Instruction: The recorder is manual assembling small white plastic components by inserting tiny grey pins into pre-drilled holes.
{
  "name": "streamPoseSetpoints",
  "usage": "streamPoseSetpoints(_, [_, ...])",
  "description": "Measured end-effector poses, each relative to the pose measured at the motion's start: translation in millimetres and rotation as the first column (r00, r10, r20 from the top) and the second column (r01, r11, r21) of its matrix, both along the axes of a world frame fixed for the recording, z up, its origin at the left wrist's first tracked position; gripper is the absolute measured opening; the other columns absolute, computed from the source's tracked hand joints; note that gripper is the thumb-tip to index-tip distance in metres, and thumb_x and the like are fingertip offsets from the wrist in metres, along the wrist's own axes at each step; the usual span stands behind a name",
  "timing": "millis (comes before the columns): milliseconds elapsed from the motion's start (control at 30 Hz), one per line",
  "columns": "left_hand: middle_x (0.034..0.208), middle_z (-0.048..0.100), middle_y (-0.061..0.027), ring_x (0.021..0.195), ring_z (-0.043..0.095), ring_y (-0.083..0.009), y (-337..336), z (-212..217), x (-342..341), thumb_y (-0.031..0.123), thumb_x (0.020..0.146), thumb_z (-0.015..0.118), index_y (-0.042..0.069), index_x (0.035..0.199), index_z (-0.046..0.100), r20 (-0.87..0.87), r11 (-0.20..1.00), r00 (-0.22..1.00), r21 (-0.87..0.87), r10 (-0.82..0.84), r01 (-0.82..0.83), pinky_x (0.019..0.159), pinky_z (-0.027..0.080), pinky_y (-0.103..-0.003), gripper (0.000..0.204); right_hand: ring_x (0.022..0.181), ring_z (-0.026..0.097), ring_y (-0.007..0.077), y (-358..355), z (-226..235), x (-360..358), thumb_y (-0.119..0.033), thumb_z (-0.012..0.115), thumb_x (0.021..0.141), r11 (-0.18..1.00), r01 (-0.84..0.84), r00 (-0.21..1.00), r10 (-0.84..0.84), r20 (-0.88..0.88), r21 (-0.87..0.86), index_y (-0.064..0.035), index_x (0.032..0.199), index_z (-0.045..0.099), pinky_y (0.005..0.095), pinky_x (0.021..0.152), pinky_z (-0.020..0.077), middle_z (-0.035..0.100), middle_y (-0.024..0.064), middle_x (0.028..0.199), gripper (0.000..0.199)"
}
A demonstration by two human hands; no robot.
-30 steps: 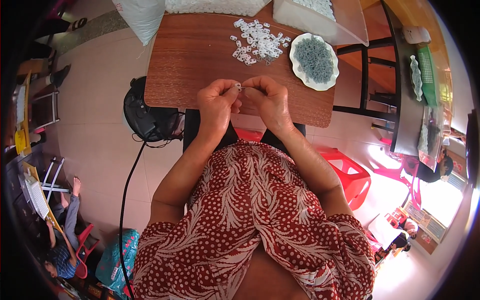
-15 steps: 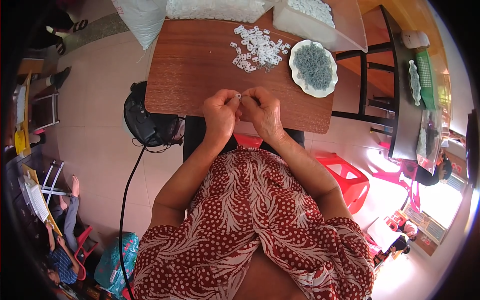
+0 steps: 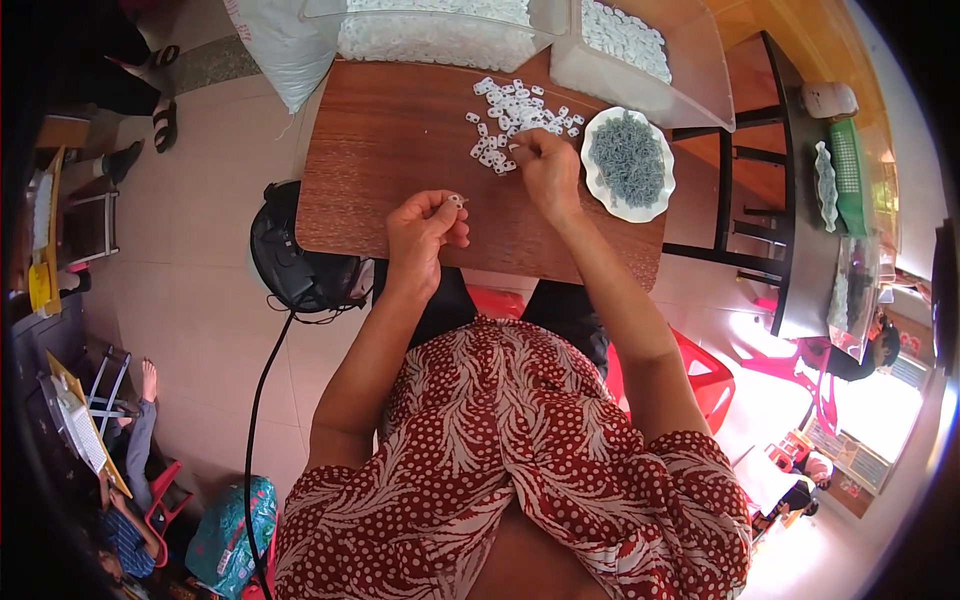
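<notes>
Head view, with clock directions taken from the middle of the brown wood-grain desk (image 3: 370,150): the desk stands on a pale tiled floor (image 3: 200,210). A loose pile of small white plastic pieces with holes (image 3: 505,108) lies at 1 o'clock, and a white scalloped plate (image 3: 632,214) heaped with small grey metal wire parts (image 3: 628,155) sits at 3. Clear plastic bins of white pieces stand at 12 (image 3: 430,47) and 2 (image 3: 640,90), a white sack (image 3: 285,50) at 10. Off the desk, a black bag with cables (image 3: 285,250) lies at 8, a red plastic stool (image 3: 712,385) between 4 and 5, and a shiny teal package (image 3: 235,535) at 7.

Toward 7 o'clock, the left hand (image 3: 418,235) has thumb and forefinger clamped on one small white plastic piece (image 3: 457,200). The right hand (image 3: 550,170) reaches to the pile's lower edge, fingers bunched; whether they grip anything cannot be told.

The held piece is too small to show any wire in it. The upper frame edge cuts off the sack and the 12 o'clock bin; glare washes out the room beyond the stool.
</notes>
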State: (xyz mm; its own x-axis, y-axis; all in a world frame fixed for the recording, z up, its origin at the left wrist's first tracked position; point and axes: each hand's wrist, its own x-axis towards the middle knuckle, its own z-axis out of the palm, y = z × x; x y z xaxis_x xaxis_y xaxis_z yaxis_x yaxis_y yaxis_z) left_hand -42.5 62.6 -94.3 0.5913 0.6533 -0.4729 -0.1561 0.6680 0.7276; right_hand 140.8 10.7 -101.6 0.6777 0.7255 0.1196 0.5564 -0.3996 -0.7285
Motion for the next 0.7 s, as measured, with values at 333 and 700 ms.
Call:
streamPoseSetpoints(333, [0.076, 0.059, -0.0088, 0.056, 0.055, -0.0135, 5, -7, 1, 0.011, 0.085, 0.060, -0.002, 0.090, 0.058, -0.010, 0.998, 1.000, -0.063, -0.012, 0.012, 0.052, 0.047, -0.026, 0.014, 0.068, 0.056, 0.0306, 26, -27, 22, -0.004, 0.062, 0.067, 0.992, -0.080, 0.922, 0.036, 0.386, 0.099, -0.0080, 0.074, 0.064, 0.0403, 0.061, 0.0444, 0.058, 0.0115, 0.066, 0.008])
streamPoseSetpoints(700, [0.074, 0.060, -0.0083, 0.054, 0.055, -0.0130, 11, -10, -1, 0.011, 0.084, 0.060, -0.001, 0.087, 0.059, -0.033, 0.998, 0.999, -0.057, 0.020, -0.021, 0.050, 0.047, -0.026, 0.013, 0.078, 0.051, 0.0311, 67, -29, 35, -0.004, 0.059, 0.065, 0.936, -0.294, 0.670, 0.345, 0.657, -0.193, -0.0096, 0.075, 0.061, 0.0415, 0.062, 0.0447, 0.053, 0.0147, 0.080, 0.012])
